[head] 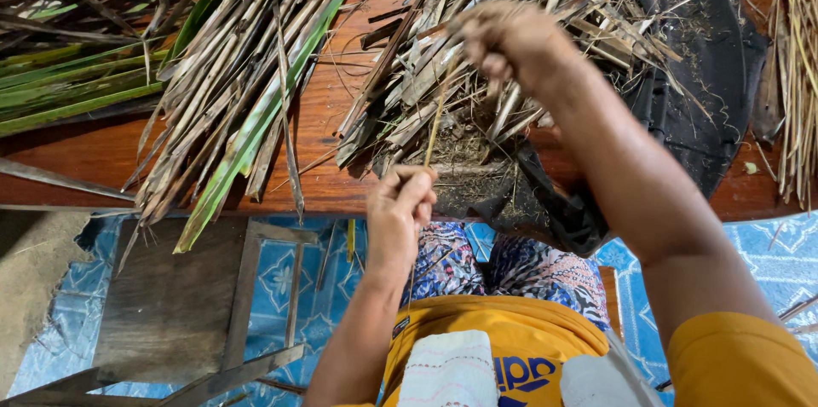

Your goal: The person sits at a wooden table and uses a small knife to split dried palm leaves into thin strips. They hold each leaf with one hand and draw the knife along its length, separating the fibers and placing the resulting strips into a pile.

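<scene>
On the wooden table (pixel 102 155), one heap of leaf strips (pixel 239 75) lies at eleven o'clock, another pile of strips (pixel 477 75) at twelve, a cloth (pixel 716 66) at two, a stool (pixel 170 313) beneath at eight.

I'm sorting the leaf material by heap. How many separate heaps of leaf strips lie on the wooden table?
3: a green and dry heap at left, a dry heap in the middle under the right hand, and straw at the right edge, partly cropped.

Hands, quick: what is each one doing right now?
Left hand: closed, pinching the lower end of a thin dry strip.
Right hand: closed, gripping the strip's upper end above the leaf pile.
</scene>
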